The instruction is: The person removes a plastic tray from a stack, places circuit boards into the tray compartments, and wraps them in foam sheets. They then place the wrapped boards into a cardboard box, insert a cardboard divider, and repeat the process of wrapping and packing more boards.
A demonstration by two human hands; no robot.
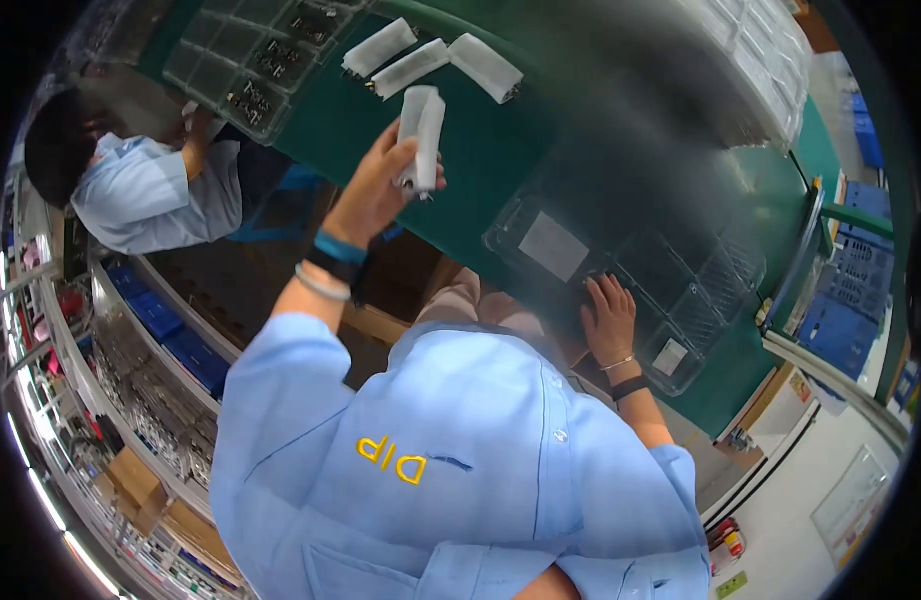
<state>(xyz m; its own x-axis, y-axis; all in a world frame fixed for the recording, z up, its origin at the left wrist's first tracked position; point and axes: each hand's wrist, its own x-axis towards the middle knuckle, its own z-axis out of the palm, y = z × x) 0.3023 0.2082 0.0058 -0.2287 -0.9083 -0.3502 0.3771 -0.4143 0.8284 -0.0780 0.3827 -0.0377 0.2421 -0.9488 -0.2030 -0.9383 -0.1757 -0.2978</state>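
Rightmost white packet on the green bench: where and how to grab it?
I'd pinch the packet across its middle, by the long sides, from above and slightly right. It lies long and narrow; its upper-left end sits close to the next packet, while its right side looks free. Dark bits show at its lower-right end, so probably avoid that.

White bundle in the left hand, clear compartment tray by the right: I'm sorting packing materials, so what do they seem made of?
White bundle: its matte wrap could be thin foam or paper, judging by soft folds. Compartment tray: likely glossy hard plastic; the green table shows through.
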